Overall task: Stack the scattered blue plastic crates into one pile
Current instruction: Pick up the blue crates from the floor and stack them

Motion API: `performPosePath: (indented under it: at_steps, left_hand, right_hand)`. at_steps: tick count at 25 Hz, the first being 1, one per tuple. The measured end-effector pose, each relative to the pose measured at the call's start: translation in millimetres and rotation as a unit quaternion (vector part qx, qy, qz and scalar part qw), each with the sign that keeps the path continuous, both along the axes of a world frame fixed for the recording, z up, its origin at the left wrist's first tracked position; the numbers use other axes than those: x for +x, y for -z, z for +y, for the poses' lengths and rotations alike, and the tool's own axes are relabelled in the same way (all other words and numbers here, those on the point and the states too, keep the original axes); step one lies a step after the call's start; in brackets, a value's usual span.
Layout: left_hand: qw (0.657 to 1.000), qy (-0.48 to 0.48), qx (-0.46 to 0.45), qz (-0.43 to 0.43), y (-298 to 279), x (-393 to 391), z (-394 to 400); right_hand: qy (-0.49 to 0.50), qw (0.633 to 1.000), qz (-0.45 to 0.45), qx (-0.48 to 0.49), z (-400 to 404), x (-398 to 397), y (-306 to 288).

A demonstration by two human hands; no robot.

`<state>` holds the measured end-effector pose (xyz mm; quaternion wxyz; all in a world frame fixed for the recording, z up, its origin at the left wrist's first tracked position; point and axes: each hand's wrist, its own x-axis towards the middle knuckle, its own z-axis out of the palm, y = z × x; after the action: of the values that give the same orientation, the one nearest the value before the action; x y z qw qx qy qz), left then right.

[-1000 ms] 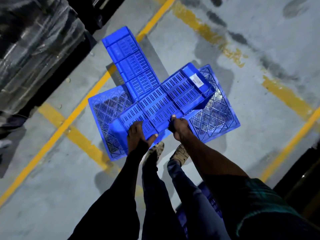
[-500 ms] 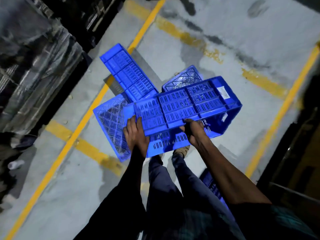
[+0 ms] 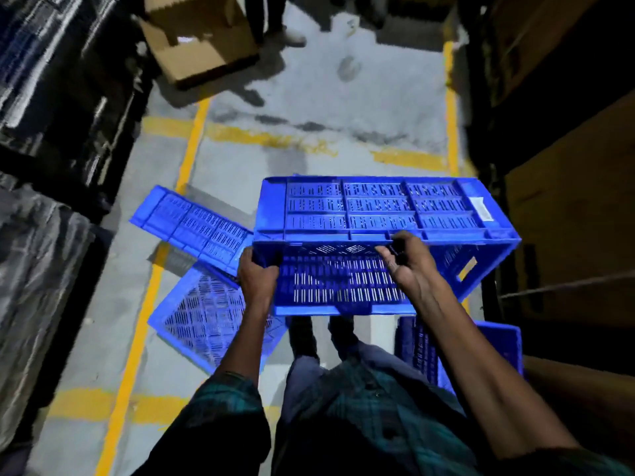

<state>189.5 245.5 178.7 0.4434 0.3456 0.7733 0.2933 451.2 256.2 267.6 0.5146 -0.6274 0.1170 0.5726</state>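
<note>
A blue crate (image 3: 378, 249) is held on its side above the floor (image 3: 326, 108), its rim gripped by the left hand (image 3: 257, 276) and the right hand (image 3: 409, 266). It should be turned upright and lowered squarely, probably onto the crate at the right (image 3: 498, 345), which is dim and partly hidden. Two crates on the floor (image 3: 202, 317) remain to be gathered.

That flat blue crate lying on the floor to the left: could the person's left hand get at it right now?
Probably not yet: the left hand grips the lifted crate, as does the right hand. The flat crate itself lies uncovered on the floor.
</note>
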Motion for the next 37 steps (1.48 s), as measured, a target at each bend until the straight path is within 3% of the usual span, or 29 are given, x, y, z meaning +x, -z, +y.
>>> performPosePath:
  at_steps: [3, 6, 10, 15, 19, 24, 28, 29, 33, 35, 37]
  left_hand:
    - [0.998, 0.018, 0.054, 0.039, -16.8, 19.9, 1.2]
    - [0.985, 0.113, 0.104, 0.075, -33.2, 42.7, 10.7]
    - [0.949, 0.23, 0.18, 0.115, -57.9, 95.9, 13.9]
    - [0.911, 0.281, 0.232, 0.19, -92.8, 198.7, -25.9]
    - [0.866, 0.377, 0.262, 0.195, -108.0, 269.2, -63.1]
    - [0.803, 0.502, 0.271, 0.175, -122.0, 333.8, -87.7]
    - [0.778, 0.559, 0.273, 0.087, -132.9, 359.2, -79.7]
    - [0.768, 0.577, 0.268, 0.07, -134.4, 362.2, -72.3]
    - [0.735, 0.624, 0.265, 0.007, -144.2, 366.0, -34.9]
    - [0.738, 0.625, 0.252, -0.03, -144.4, 365.4, -13.9]
    - [0.743, 0.625, 0.234, -0.057, -141.6, 362.6, 2.6]
  right_hand:
    - [0.059, 0.994, 0.071, 0.054, -28.6, 18.6, -18.7]
    - [0.139, 0.982, 0.079, 0.1, -60.1, 44.2, -26.7]
    - [0.255, 0.957, 0.056, 0.126, -92.5, 85.8, -27.4]
    - [0.417, 0.894, 0.065, 0.151, -174.5, 149.9, -16.4]
    - [0.459, 0.874, 0.058, 0.151, -243.3, 187.8, 4.7]
    - [0.477, 0.878, -0.029, 0.027, -329.3, 203.3, 28.0]
    - [0.484, 0.808, -0.2, -0.27, -380.8, 178.5, 46.1]
    - [0.486, 0.796, -0.207, -0.295, -387.1, 167.6, 47.5]
    - [0.527, 0.802, -0.168, -0.225, -384.1, 127.1, 54.4]
    - [0.538, 0.804, -0.159, -0.198, -367.9, 114.4, 56.3]
    - [0.559, 0.781, -0.193, -0.202, -358.4, 104.4, 55.7]
